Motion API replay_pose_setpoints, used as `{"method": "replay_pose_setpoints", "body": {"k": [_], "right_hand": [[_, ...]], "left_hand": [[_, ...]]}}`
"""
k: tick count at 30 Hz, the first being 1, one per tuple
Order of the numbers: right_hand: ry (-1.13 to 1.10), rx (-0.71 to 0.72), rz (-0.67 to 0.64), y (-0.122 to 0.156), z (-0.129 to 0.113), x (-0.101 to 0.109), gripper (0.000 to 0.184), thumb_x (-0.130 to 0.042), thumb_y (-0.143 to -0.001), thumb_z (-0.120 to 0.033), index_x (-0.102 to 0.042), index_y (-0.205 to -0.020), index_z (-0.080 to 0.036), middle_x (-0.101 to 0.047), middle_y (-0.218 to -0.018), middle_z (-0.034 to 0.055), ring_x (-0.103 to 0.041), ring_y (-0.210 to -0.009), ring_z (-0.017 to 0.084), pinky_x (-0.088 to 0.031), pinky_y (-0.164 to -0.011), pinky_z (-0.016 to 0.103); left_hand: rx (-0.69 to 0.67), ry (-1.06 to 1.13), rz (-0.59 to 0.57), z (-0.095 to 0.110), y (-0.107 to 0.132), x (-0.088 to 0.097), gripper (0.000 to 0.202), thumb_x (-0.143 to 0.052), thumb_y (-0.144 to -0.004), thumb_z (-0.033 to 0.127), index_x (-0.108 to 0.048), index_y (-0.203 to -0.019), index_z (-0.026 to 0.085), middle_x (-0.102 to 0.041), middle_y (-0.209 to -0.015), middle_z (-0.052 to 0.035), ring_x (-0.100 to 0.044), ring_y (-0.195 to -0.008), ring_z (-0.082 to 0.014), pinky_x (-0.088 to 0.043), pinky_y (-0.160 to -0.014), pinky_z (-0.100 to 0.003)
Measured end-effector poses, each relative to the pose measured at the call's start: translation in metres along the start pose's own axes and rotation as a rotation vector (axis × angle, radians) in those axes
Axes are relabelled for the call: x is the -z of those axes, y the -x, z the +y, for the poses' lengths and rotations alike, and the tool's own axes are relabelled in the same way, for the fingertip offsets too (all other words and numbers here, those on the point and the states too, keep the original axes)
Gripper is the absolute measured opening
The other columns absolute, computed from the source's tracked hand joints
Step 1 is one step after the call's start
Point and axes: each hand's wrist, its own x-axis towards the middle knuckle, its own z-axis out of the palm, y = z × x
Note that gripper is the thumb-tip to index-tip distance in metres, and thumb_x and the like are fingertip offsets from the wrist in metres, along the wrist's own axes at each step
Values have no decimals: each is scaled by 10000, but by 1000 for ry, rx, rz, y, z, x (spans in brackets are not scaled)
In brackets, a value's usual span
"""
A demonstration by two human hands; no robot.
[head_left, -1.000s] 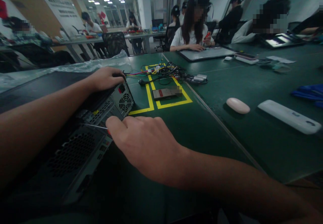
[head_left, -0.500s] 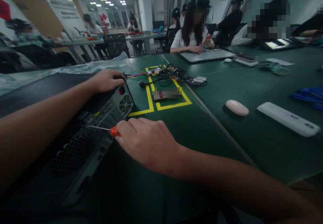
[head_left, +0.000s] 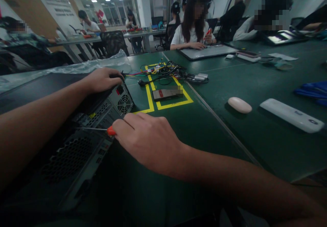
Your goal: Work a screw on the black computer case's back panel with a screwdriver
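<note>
A black computer case [head_left: 73, 157] lies on its side at the left, its rear panel with vents and ports turned towards me. My left hand [head_left: 106, 78] grips the case's far top corner, fingers curled over the edge and partly hidden. My right hand [head_left: 146, 136] is closed round the orange handle of a screwdriver [head_left: 111, 131]. Its thin metal shaft points left and meets the rear panel near the slot covers; the tip is lost in shadow. A round fan grille [head_left: 124, 103] shows just below my left hand.
Beyond the case lie bundled cables [head_left: 173, 71] and a phone [head_left: 166, 93] within yellow tape lines [head_left: 175, 105]. To the right are a pale oval case [head_left: 239, 105], a long white device [head_left: 291, 115] and blue cloth [head_left: 313, 92]. A person [head_left: 194, 32] works across the table.
The view has shifted slightly, so most things sit a little higher and further left. Both hands keep their hold, and the screwdriver still meets the rear panel.
</note>
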Motion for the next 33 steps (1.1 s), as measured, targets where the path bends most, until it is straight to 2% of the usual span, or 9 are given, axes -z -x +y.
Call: {"method": "replay_pose_setpoints", "body": {"k": [4,8,13,16,20,27,33], "right_hand": [[-23,-24,-29,-1,1,-3,301,-407,-1180,-237,-673,-1050,-183,-761,-1031,67,-731,-955,240,-418,-604,372],[-60,-50,-53,-4,-1,-7,271,-443,-1168,-231,-681,-1051,-173,-763,-1036,68,-742,-960,240,-416,-605,379],[-74,-22,1,-2,-2,-12,206,-490,-1171,-305,-660,-1161,-190,-754,-1009,30,-746,-894,228,-380,-566,382],[-32,-2,29,-1,0,-10,172,-485,-1160,-227,-653,-1185,-203,-742,-993,19,-741,-883,225,-335,-547,377],[-8,-22,-40,-2,3,-3,216,-457,-1159,-156,-669,-1158,-199,-741,-971,25,-734,-867,218,-315,-539,376],[18,-29,39,-2,2,-6,162,-525,-1138,-174,-680,-1100,-201,-746,-937,19,-734,-831,218,-299,-533,378],[13,-40,23,-2,2,-6,145,-541,-1128,-189,-679,-1087,-203,-752,-925,14,-734,-822,219,-312,-536,384]], "left_hand": [[1,-2,-5,-1,0,0,527,-524,-917,461,-800,-1222,131,-816,-1253,-140,-710,-1148,-358,-524,-1106,-496],[1,-23,-7,-1,0,0,528,-516,-932,441,-793,-1247,121,-804,-1272,-150,-707,-1166,-347,-520,-1113,-484],[-17,-11,-5,-3,-2,-1,585,-505,-897,484,-812,-1234,117,-815,-1243,-165,-728,-1161,-376,-541,-1110,-496],[-21,-16,15,-4,-3,-3,608,-501,-886,509,-822,-1232,126,-814,-1264,-168,-730,-1189,-393,-542,-1121,-501],[-23,-33,15,-2,-3,-2,623,-482,-888,507,-822,-1241,122,-811,-1293,-170,-724,-1217,-390,-529,-1139,-482],[-23,-38,-5,1,-1,1,607,-475,-908,489,-813,-1255,123,-802,-1343,-173,-718,-1240,-376,-522,-1152,-478],[-14,-49,-26,3,1,3,617,-484,-919,482,-800,-1292,106,-801,-1352,-164,-706,-1256,-352,-515,-1169,-455]]}}
